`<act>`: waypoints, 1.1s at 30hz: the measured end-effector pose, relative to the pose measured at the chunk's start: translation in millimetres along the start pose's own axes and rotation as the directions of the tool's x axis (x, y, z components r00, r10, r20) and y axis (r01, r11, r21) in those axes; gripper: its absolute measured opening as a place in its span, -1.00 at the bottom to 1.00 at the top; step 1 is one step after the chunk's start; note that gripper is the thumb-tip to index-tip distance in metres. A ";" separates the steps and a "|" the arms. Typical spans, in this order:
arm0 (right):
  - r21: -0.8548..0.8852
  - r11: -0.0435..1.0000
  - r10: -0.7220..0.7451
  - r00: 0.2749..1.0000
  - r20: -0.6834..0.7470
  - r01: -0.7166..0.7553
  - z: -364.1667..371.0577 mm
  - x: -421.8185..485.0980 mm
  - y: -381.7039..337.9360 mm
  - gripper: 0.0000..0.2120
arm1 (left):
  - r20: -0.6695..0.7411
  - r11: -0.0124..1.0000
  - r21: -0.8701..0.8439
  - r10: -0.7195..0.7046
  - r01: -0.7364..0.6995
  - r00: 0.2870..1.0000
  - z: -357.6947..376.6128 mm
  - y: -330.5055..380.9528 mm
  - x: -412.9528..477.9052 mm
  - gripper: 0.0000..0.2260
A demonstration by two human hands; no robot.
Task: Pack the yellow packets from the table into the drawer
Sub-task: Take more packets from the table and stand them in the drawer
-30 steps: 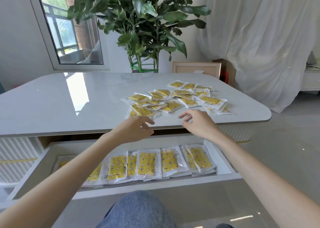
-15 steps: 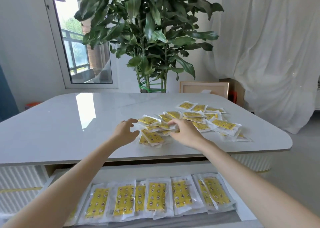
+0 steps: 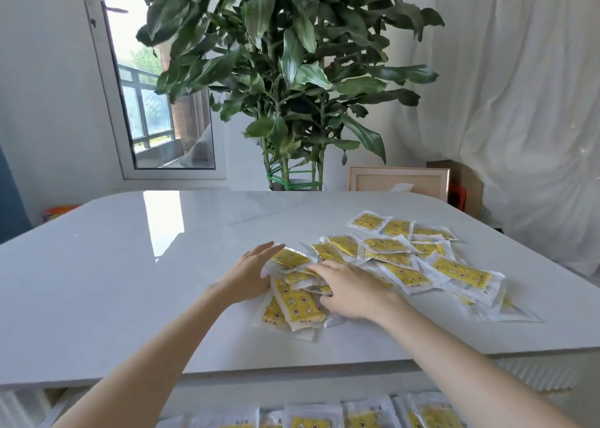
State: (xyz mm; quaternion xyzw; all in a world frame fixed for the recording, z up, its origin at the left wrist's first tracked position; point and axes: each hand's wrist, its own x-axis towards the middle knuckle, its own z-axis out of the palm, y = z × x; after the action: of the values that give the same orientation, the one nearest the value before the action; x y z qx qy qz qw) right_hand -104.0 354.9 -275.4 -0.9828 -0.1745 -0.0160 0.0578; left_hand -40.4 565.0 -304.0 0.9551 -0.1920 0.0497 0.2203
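Several yellow packets (image 3: 402, 259) in clear wrappers lie spread over the right half of the white table (image 3: 130, 281). My left hand (image 3: 248, 273) rests flat against the left edge of the pile, fingers apart, touching a packet (image 3: 290, 258). My right hand (image 3: 349, 288) lies on top of the near-left packets, fingers curled onto them; a near packet (image 3: 297, 302) sits between the two hands. Below the table's front edge the open drawer (image 3: 58, 408) shows a row of packed packets (image 3: 367, 419) at the bottom of the view.
A large potted plant (image 3: 285, 80) stands behind the table. A wooden frame (image 3: 399, 181) leans at the back right beside a white curtain (image 3: 526, 103). A window (image 3: 156, 109) is at the back left.
Both hands moved forward from the table's front edge onto the left end of the pile. The view tilted up, so the drawer has slid nearly out of sight.
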 end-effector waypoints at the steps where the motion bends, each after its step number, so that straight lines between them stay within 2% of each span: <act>1: -0.026 1.000 -0.011 0.999 -0.035 0.010 3.3 2.4 1.9 -0.42 | 0.015 1.000 0.007 0.028 -0.028 1.000 0.4 -3.1 6.3 -0.35; 5: -0.057 0.998 -0.050 0.979 -0.198 0.040 16.1 11.4 9.2 -0.50 | 0.081 0.998 0.022 0.054 -0.056 0.995 3.2 -13.4 25.8 -0.41; 9: -0.114 0.992 -0.088 0.948 -0.307 0.055 26.4 16.3 11.5 -0.54 | 0.052 0.996 0.043 0.078 -0.081 0.996 6.9 -14.1 34.1 -0.51; 14: -0.158 0.987 -0.098 0.917 -0.387 0.039 30.1 17.1 9.7 -0.59 | -0.105 0.980 0.183 0.100 -0.079 0.989 7.6 -9.1 33.9 -0.62; 17: -0.081 0.996 -0.056 0.898 -0.437 0.022 28.6 16.5 8.8 -0.63 | -0.240 0.981 0.193 0.045 0.003 0.970 5.1 -6.1 28.7 -0.66; 19: -0.010 1.000 -0.028 0.889 -0.457 0.026 22.7 15.7 6.8 -0.63 | -0.271 0.979 0.204 0.057 -0.001 0.961 -0.1 -5.3 25.5 -0.67; 21: 0.045 0.999 -0.003 0.887 -0.463 0.027 13.1 13.7 3.0 -0.64 | -0.297 0.985 0.173 0.069 -0.018 0.952 -8.0 -3.2 23.3 -0.72; 25: 0.210 0.977 0.060 0.881 -0.470 0.046 -8.0 8.9 -4.4 -0.66 | -0.350 0.998 0.060 -0.002 0.025 0.937 -28.7 5.8 18.5 -0.77; 28: 0.334 0.942 0.140 0.860 -0.491 0.038 -25.5 3.2 -11.7 -0.81 | -0.395 0.998 -0.057 -0.043 0.022 0.918 -49.1 17.8 7.9 -0.76; 30: 0.363 0.932 0.189 0.854 -0.485 0.000 -36.2 0.8 -16.8 -0.62 | -0.408 0.989 -0.145 -0.077 0.018 0.910 -63.1 27.9 -1.5 -0.78; 33: 0.420 0.906 0.255 0.849 -0.463 -0.044 -45.5 -2.7 -21.5 -0.56 | -0.408 0.970 -0.234 -0.152 0.057 0.900 -77.3 33.8 -15.1 -0.82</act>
State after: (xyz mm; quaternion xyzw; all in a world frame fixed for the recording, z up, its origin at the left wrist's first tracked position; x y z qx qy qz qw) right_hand -114.4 368.6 -228.1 -0.9220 -0.0740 -0.2341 0.2992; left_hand -68.3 576.2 -223.7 0.9008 -0.0922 0.2221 0.3616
